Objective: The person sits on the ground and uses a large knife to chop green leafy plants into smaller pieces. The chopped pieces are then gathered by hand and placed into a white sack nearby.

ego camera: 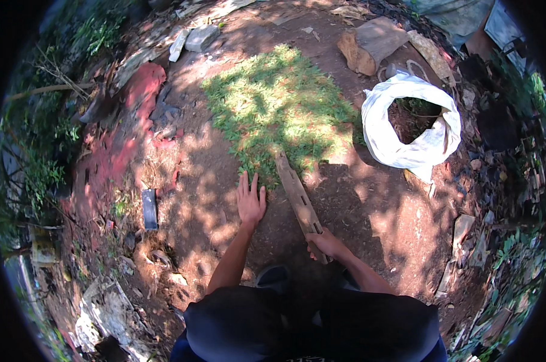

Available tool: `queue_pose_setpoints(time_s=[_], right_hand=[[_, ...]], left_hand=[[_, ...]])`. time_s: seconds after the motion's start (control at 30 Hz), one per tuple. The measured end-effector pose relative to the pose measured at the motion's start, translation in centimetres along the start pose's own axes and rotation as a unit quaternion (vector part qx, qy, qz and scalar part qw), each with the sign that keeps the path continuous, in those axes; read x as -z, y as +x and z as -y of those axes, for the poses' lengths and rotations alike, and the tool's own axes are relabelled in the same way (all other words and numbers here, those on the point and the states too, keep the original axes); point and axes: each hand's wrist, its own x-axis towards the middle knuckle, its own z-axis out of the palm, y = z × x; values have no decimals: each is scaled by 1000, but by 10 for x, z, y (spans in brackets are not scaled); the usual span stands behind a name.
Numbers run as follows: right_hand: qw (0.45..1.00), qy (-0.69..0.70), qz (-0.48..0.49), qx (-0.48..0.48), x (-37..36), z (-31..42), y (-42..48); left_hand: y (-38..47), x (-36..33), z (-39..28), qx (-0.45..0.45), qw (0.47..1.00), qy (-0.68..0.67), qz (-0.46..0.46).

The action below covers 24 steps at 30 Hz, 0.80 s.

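Observation:
My right hand [328, 244] grips the near end of a long wooden board [298, 199] with several slots along it. The board slants away from me, its far tip at the edge of a spread of green leaves [277, 104] on the ground. My left hand [250, 202] holds nothing; its fingers are apart, palm down, at the near edge of the leaves. Right of the leaf spread stands a white woven sack [377, 131] with its rim rolled down; dark soil-like matter and some greenery show inside its mouth.
A cut log [381, 40] lies behind the sack, and grey stones [202, 38] sit at the back left. A dark rectangular object [149, 209] lies on the soil to my left, below torn red sheeting [144, 92]. My shoe [273, 276] shows before my knees.

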Motion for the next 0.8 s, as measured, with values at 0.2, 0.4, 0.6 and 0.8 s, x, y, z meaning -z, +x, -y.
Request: queue_pose_setpoints(time_s=[0.2,0.4,0.6,0.8], right_hand=[[996,-3,-32,88,-4,-3,-2],[999,11,-51,14,-3,-4,2],[995,11,-80,65,1,-18,-5],[993,108,41,-33,14,-11,-23]], left_hand=[[-2,1,0,-13,1000,1,-17],[-1,1,0,-13,1000,10,-14],[-1,-2,2,-15,999,-16,-26],[-1,-1,1,-16,1000,11,-9]])
